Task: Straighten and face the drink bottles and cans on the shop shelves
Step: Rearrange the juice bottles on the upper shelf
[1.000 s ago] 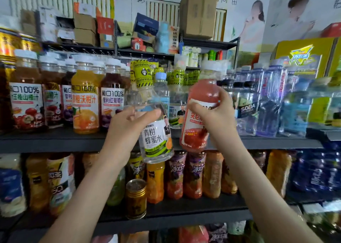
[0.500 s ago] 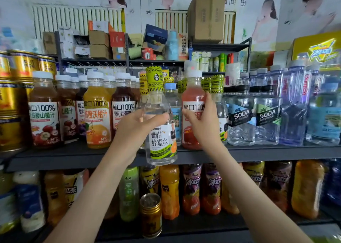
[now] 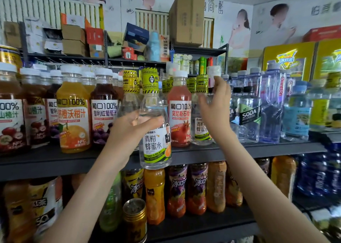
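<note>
Your right hand [image 3: 215,109] has left the red juice bottle [image 3: 180,117], which now stands upright at the front edge of the middle shelf [image 3: 267,150], label facing you. Your left hand [image 3: 129,130] grips the clear honey-water bottle [image 3: 156,141], full, just before that edge. The right hand is spread wide, holding nothing, by a second clear bottle [image 3: 201,130]. I judge you are regrouping the row; next, open a gap for the held bottle.

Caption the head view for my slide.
Left hand grips a honey-water bottle before the shelf; right hand, open, beside the red juice bottle.
</note>
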`<state>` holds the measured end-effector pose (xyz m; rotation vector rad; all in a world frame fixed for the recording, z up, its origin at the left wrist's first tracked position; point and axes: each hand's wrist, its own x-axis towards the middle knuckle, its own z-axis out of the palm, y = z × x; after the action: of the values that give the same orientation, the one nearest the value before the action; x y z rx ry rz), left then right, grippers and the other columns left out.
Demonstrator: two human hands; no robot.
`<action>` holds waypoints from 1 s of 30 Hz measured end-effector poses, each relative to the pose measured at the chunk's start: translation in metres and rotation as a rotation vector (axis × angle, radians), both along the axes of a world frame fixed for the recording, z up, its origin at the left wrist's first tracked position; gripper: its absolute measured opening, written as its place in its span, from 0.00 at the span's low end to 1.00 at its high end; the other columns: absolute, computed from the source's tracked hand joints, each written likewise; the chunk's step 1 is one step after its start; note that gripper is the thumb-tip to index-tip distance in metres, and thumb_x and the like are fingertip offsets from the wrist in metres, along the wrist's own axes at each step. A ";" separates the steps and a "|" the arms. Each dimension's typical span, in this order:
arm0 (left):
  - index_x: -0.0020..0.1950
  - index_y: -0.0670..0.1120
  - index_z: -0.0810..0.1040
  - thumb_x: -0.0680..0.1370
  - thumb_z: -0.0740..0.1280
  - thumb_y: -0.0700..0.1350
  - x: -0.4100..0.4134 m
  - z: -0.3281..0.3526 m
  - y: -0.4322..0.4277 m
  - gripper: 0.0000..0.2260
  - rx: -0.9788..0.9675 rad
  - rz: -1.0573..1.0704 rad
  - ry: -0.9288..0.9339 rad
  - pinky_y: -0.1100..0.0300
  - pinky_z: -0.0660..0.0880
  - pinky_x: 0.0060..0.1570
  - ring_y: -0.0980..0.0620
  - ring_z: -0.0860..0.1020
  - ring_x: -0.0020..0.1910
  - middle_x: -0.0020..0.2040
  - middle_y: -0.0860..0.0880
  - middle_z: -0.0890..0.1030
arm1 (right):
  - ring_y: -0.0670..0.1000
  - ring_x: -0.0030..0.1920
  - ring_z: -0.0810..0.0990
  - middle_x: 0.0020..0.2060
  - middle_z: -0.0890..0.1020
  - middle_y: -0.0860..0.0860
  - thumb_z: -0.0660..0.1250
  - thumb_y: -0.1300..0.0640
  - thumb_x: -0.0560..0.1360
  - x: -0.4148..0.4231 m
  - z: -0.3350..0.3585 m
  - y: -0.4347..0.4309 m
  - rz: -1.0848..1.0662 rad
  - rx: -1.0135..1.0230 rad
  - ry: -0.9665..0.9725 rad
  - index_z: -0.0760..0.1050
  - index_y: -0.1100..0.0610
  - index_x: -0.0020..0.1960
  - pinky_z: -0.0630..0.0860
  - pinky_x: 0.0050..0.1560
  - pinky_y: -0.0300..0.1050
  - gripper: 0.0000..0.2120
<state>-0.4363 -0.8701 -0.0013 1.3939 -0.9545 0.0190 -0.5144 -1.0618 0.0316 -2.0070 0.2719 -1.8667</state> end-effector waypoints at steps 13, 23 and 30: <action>0.58 0.49 0.80 0.61 0.75 0.61 -0.014 0.002 0.005 0.29 0.015 0.071 0.092 0.55 0.72 0.54 0.57 0.81 0.52 0.50 0.55 0.84 | 0.49 0.37 0.77 0.49 0.79 0.56 0.65 0.60 0.77 0.015 0.039 -0.034 0.151 0.297 0.344 0.66 0.62 0.60 0.73 0.30 0.38 0.14; 0.52 0.49 0.83 0.67 0.75 0.54 -0.029 0.007 0.001 0.17 0.017 0.133 0.124 0.50 0.72 0.59 0.55 0.81 0.51 0.48 0.54 0.85 | 0.43 0.38 0.74 0.44 0.76 0.48 0.67 0.59 0.77 -0.001 0.032 -0.019 0.244 0.178 0.151 0.68 0.58 0.58 0.71 0.37 0.34 0.12; 0.54 0.49 0.82 0.68 0.75 0.52 -0.033 0.004 -0.004 0.16 0.020 0.105 0.134 0.50 0.73 0.58 0.54 0.82 0.52 0.49 0.52 0.85 | 0.39 0.38 0.74 0.41 0.76 0.42 0.65 0.58 0.78 -0.020 0.028 -0.014 0.347 0.146 0.044 0.65 0.48 0.55 0.69 0.38 0.32 0.11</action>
<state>-0.4694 -0.8738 0.0031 1.4437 -0.7721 -0.0052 -0.5339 -1.0761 0.0594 -1.8604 0.0629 -1.5447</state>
